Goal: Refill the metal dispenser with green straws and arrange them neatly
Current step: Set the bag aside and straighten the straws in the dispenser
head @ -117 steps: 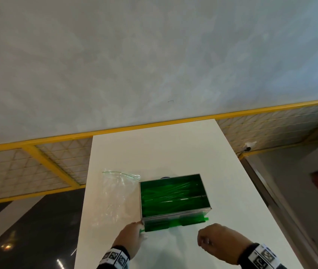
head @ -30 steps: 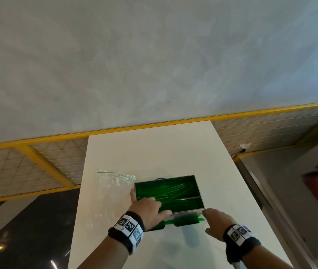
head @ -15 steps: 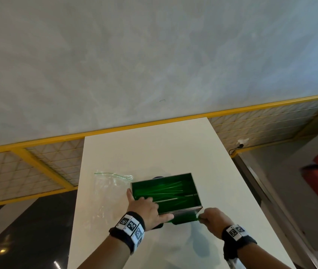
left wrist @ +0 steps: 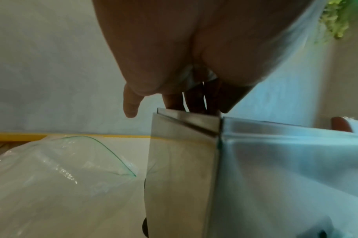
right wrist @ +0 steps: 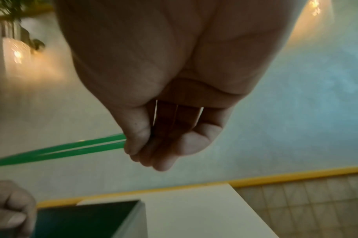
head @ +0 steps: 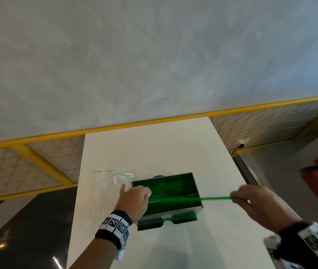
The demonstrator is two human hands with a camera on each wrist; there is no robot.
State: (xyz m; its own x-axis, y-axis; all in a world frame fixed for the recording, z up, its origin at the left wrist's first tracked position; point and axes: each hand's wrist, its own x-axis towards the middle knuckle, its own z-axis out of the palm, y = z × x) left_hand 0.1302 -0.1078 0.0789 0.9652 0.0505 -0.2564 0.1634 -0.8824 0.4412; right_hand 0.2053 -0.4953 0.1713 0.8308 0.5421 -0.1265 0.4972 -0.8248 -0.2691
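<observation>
The metal dispenser (head: 148, 224) stands open-topped on the white table (head: 154, 148), with green straws (head: 169, 188) lying loosely inside. My left hand (head: 135, 199) grips its left wall: the fingers reach inside and the thumb (left wrist: 130, 106) stays outside the steel wall (left wrist: 178, 161). To the right of the box and above it, my right hand (head: 233, 199) pinches one end of two green straws (right wrist: 61, 149). These held straws (head: 212, 199) stretch left across the dispenser's top towards my left hand. I cannot tell whether their far ends touch it.
An empty clear zip bag (head: 105, 191) lies flat on the table just left of the dispenser. The table's right edge runs close beside my right hand. A yellow-framed mesh fence (head: 37, 162) stands behind the table's far end.
My right hand has left the dispenser's front tray and risen to the right, drawing green straws up across the box. My left hand has stayed at the left wall.
</observation>
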